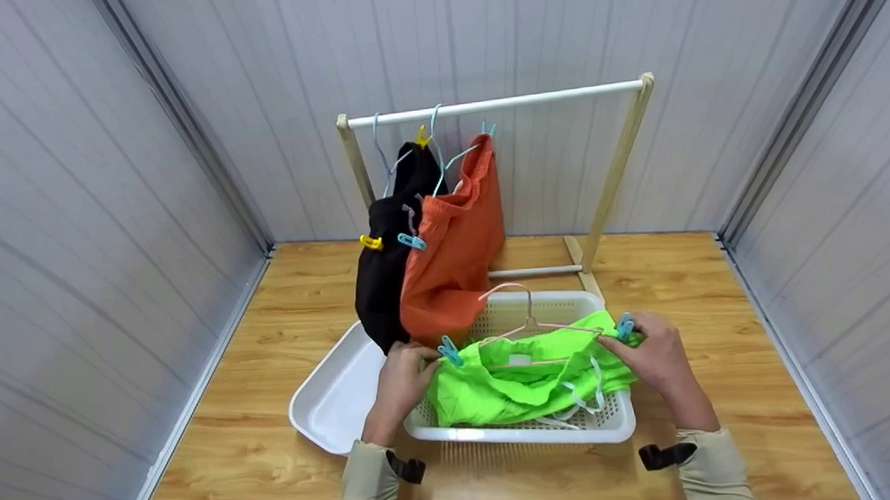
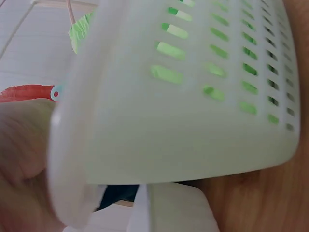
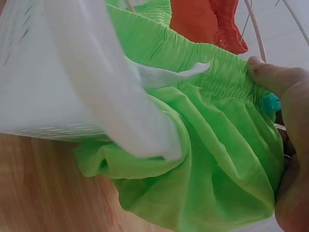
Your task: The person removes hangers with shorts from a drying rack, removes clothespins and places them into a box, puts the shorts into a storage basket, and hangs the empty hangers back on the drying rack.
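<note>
The bright green garment (image 1: pixel 511 397) lies partly in the white slotted basket (image 1: pixel 520 433), its long axis running left to right, the right end a little farther away. Its gathered waistband faces up and away, the cloth falls to the near side, and the right end spills over the basket's right rim. White drawstrings (image 1: pixel 597 382) trail near and right of its middle. A pink hanger (image 1: pixel 530 320) sits in the waistband, hook up and curving left; a blue clip grips either end, left (image 1: pixel 450 351) and right (image 1: pixel 625 326).

The left hand (image 1: pixel 405 376) pinches the waistband's left end; its own wrist view hides the fingertips. The right hand (image 1: pixel 656 350) holds the right end, thumb in front, fingers behind.

Left of the basket lies a shallow white tray (image 1: pixel 331 405), its visible floor bare. Beyond, at the left of a white-barred rack (image 1: pixel 543 98) with wooden posts, hang a black garment (image 1: pixel 379 283) with yellow clips (image 1: pixel 371 242) and, right of it, an orange garment (image 1: pixel 453 265), its lower edge overlapping the basket's far left in the head view.

Everything stands on a wood-grained surface (image 1: pixel 718 306), enclosed by pale panelled walls (image 1: pixel 556 35) left, right and far.
</note>
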Action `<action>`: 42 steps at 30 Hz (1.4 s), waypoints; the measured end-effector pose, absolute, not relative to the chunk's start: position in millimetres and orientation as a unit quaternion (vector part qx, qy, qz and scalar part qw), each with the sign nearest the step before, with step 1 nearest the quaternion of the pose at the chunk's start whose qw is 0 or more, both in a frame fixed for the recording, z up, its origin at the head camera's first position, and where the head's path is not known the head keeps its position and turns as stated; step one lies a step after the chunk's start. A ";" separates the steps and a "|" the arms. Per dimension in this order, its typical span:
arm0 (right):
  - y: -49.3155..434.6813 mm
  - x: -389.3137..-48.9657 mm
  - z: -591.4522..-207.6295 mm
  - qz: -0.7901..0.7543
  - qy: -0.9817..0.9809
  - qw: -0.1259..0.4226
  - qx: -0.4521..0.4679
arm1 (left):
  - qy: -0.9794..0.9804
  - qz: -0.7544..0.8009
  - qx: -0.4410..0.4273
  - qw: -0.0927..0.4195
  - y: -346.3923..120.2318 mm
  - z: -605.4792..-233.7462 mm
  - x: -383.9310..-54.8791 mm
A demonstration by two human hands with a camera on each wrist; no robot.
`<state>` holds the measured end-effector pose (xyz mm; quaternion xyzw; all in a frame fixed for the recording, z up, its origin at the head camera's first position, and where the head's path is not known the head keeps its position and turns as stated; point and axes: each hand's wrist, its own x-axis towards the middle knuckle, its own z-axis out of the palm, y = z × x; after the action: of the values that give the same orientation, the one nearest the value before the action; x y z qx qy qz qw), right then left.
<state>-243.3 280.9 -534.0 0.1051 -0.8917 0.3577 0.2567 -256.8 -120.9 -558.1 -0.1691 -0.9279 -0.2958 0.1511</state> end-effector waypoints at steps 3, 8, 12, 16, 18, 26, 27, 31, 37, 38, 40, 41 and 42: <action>280.5 -243.7 -534.6 0.353 -0.898 0.241 0.102 | -0.928 -0.279 -0.178 0.173 -119.5 -561.7 -257.2; 280.9 -241.9 -536.5 0.343 -0.904 0.234 0.100 | -0.921 -0.238 -0.215 0.221 -116.6 -567.6 -257.2; 280.0 -242.9 -538.6 0.333 -0.904 0.242 0.115 | -0.917 -0.213 -0.227 0.250 -116.5 -573.3 -256.5; 277.6 -243.2 -539.9 0.316 -0.906 0.250 0.130 | -0.918 -0.196 -0.226 0.259 -117.9 -577.5 -255.7; 276.5 -243.3 -539.6 0.306 -0.908 0.252 0.133 | -0.922 -0.187 -0.215 0.262 -117.7 -578.9 -255.3; 274.8 -243.3 -535.7 0.258 -0.930 0.234 0.118 | -0.937 -0.147 -0.173 0.266 -111.2 -584.8 -254.7; 275.2 -243.0 -535.8 0.256 -0.932 0.230 0.113 | -0.936 -0.149 -0.173 0.267 -110.1 -585.5 -254.9; 275.6 -244.9 -535.3 0.250 -0.937 0.225 0.097 | -0.932 -0.159 -0.172 0.276 -108.1 -585.8 -258.1; 274.6 -245.8 -535.4 0.243 -0.945 0.205 0.080 | -0.934 -0.192 -0.176 0.246 -108.6 -585.1 -258.4; 273.9 -245.9 -534.9 0.241 -0.946 0.203 0.079 | -0.932 -0.207 -0.179 0.239 -109.6 -585.3 -257.8; 272.5 -245.3 -534.9 0.234 -0.949 0.199 0.077 | -0.922 -0.251 -0.190 0.225 -112.1 -586.0 -256.1; 271.9 -244.4 -534.7 0.231 -0.949 0.198 0.077 | -0.916 -0.276 -0.195 0.219 -113.5 -586.6 -255.1; 271.3 -243.9 -534.9 0.229 -0.950 0.200 0.076 | -0.907 -0.299 -0.201 0.217 -114.8 -587.7 -254.7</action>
<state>-243.9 271.3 -534.9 0.0760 -0.9496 0.2290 0.2003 -254.7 -114.8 -587.7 -0.2009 -0.9074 -0.2986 0.2169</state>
